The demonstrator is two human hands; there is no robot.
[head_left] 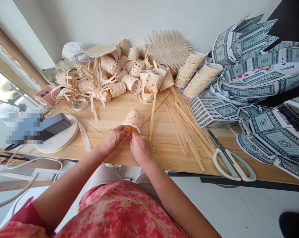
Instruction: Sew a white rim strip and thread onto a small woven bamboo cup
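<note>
A small woven basket (134,119) lies tilted on the table, its open mouth with a white rim facing me. My left hand (114,139) pinches the left side of that rim, fingers closed. Close by on the right, my right hand (140,148) is closed at the lower rim; what its fingertips pinch is too small to make out. A thin dark thread (153,145) curls on the table beside my right hand. Flat pale strips (153,112) lie just behind and to the right of the basket.
Several woven baskets (131,82) are heaped along the wall. Loose strips (186,129) spread to the right, near scissors (228,158) at the table's front edge. Structures of folded playing cards (270,122) fill the right side. At left are a tape roll (80,104) and a round white board (72,132).
</note>
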